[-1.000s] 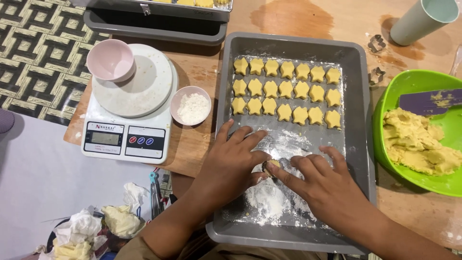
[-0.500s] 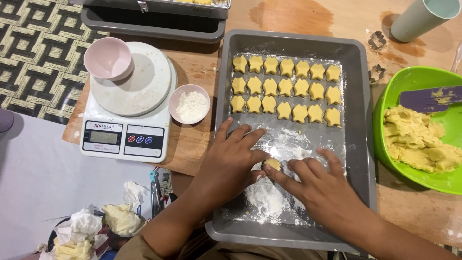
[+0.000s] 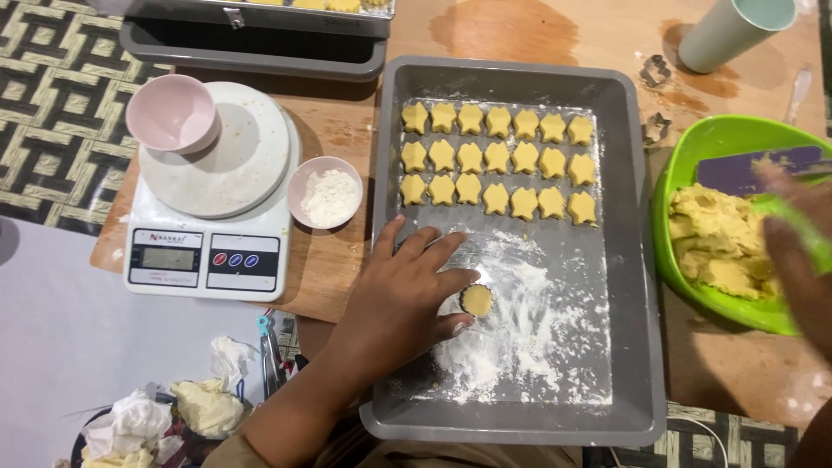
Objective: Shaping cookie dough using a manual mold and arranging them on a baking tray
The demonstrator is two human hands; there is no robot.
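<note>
Right hand (image 3: 793, 238) motion-blurred; top trays (image 3: 260, 35) cut off.
</note>
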